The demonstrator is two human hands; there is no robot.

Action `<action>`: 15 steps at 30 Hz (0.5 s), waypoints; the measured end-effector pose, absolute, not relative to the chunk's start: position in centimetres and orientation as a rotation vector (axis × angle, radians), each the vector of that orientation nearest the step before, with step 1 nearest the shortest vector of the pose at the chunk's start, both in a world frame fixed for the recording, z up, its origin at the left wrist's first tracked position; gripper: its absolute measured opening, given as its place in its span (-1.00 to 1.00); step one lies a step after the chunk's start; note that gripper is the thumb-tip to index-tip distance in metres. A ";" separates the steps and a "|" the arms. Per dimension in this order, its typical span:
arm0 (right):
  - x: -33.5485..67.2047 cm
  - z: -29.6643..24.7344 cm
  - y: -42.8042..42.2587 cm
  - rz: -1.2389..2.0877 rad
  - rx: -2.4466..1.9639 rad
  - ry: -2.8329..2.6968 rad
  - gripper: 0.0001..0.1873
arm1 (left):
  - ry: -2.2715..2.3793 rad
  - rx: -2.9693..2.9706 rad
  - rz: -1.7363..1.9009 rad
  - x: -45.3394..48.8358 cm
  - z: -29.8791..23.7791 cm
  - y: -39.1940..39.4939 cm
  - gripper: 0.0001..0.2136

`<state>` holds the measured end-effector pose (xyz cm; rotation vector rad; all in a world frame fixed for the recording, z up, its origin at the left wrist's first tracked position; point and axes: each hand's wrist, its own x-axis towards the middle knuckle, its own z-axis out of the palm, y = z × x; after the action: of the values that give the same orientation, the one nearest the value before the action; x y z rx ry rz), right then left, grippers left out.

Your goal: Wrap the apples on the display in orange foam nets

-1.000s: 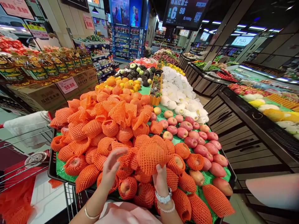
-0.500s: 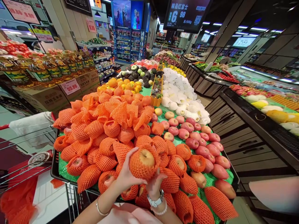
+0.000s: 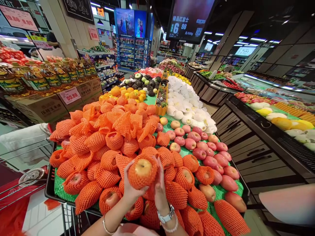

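An apple [image 3: 143, 167] in an orange foam net sleeve [image 3: 140, 182] is held up above the fruit pile, its bare yellowish top facing me. My left hand [image 3: 130, 186] wraps round its left side and underside. On the other side, my right hand [image 3: 159, 183] is upright, its fingers straight and together along the sleeve's right edge. That palm is partly turned from view. Beneath and around both hands lie several apples in the same orange sleeves [image 3: 176, 195]. To the right, bare red apples [image 3: 210, 162] rest on green matting [image 3: 147, 100].
A black-rimmed display stand [image 3: 49, 183] carries the fruit. At left are a wire shopping cart [image 3: 24, 157] and oil bottles [image 3: 36, 78] on cartons. White-netted fruit [image 3: 184, 105] lies farther back. Another produce counter [image 3: 246, 131] runs along the right. A price screen [image 3: 189, 23] hangs overhead.
My right hand has risen from below the apple to its right side, fingers straightening upward. The left hand still holds the sleeved apple. The view has shifted slightly.
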<state>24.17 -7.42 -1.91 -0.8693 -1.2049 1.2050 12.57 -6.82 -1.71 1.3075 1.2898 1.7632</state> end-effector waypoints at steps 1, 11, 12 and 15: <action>24.2 -1.8 -7.2 1.253 -0.844 -1.246 0.01 | 1.313 1.230 1.745 12.4 -1.4 -6.7 -0.18; 24.9 0.4 -3.2 1.447 -0.937 -0.681 -0.01 | 0.782 1.061 1.360 11.1 -1.0 -6.5 -0.12; 25.6 1.3 -2.1 1.467 -0.903 -0.608 -0.14 | 0.768 1.056 1.422 10.4 -0.8 -6.2 -0.17; 27.6 4.3 3.3 1.341 -0.856 -0.638 -0.40 | 0.875 1.023 1.668 7.3 -0.1 -5.2 -0.18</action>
<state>27.55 3.25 4.35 -0.8563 -0.6380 1.3408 7.32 -5.20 -0.07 1.0234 0.8746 1.6682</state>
